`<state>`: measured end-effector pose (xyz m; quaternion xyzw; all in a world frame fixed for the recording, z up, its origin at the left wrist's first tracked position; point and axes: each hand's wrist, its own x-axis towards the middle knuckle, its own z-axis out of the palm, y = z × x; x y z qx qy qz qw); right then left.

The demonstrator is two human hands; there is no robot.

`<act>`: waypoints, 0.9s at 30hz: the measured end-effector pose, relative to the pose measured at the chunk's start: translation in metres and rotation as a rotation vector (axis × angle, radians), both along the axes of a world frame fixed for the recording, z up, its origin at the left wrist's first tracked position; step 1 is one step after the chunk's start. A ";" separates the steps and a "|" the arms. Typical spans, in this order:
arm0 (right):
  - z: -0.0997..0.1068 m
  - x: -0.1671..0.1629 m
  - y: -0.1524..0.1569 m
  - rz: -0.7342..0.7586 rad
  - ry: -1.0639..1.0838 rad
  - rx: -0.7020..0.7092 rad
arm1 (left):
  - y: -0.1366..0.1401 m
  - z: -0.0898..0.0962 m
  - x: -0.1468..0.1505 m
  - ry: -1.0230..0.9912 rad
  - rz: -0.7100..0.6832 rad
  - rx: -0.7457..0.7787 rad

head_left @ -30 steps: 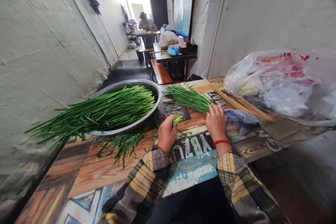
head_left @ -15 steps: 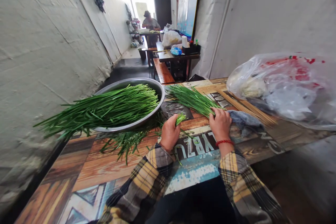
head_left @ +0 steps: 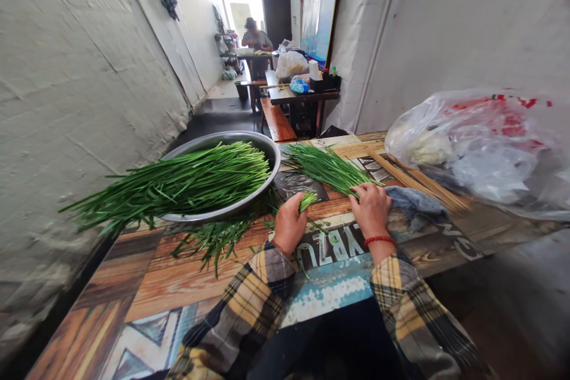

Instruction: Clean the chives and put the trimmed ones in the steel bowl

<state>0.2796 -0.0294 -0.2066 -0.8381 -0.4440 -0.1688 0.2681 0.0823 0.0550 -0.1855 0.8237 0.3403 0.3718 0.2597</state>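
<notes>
My left hand [head_left: 289,224] is closed around a small bunch of garlic chives [head_left: 308,200], whose pale cut ends stick out past the thumb. My right hand [head_left: 371,211], with a red bead bracelet at the wrist, is at the near end of a loose pile of garlic chives [head_left: 327,166] on the table. Its fingers are bent onto the stalks; the fingertips are partly hidden. To the left, a metal basin [head_left: 275,160] holds a large heap of garlic chives [head_left: 191,181], the leaves hanging over its rim. Trimmed scraps [head_left: 214,240] lie beside the basin.
Right of my right hand lie a grey-blue cloth [head_left: 416,205] and several wooden sticks [head_left: 407,178]. A large clear plastic bag [head_left: 490,154] fills the table's right end. Beyond stand another table [head_left: 280,95] and a bench [head_left: 278,120]. A person [head_left: 257,38] sits farther back.
My right hand has shifted slightly left along the near end of the chive pile. My left hand keeps its hold on the small bunch, nearly in place.
</notes>
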 end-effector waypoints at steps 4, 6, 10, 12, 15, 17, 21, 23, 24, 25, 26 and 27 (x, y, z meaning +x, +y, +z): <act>-0.002 0.002 0.000 -0.029 0.017 -0.023 | 0.000 0.001 0.000 0.000 -0.002 0.009; -0.002 0.002 0.000 -0.008 0.018 -0.013 | 0.000 0.001 0.000 -0.001 -0.006 0.008; -0.004 0.002 0.001 0.062 0.061 0.077 | 0.002 -0.002 0.000 -0.010 -0.005 0.003; -0.006 0.002 0.004 0.160 0.116 0.127 | 0.003 -0.005 0.001 -0.032 -0.006 -0.006; -0.010 -0.001 0.008 0.351 0.208 0.159 | 0.006 -0.008 0.002 -0.093 -0.008 -0.032; -0.011 -0.004 0.009 0.446 0.238 0.161 | 0.007 -0.009 0.003 -0.142 -0.010 -0.040; -0.007 -0.010 0.009 0.583 0.263 0.172 | 0.009 -0.011 0.005 -0.147 -0.048 -0.028; -0.002 -0.013 0.008 0.632 0.275 0.190 | 0.009 -0.011 0.006 -0.069 -0.079 -0.023; 0.000 -0.015 0.008 0.650 0.280 0.199 | 0.009 -0.010 0.006 -0.013 -0.091 -0.025; 0.003 -0.017 0.008 0.665 0.287 0.206 | 0.009 -0.010 0.006 0.046 -0.100 -0.030; 0.004 -0.018 0.008 0.675 0.300 0.213 | 0.009 -0.010 0.006 0.097 -0.105 -0.036; 0.005 -0.019 0.008 0.676 0.321 0.221 | 0.009 -0.009 0.006 0.134 -0.105 -0.045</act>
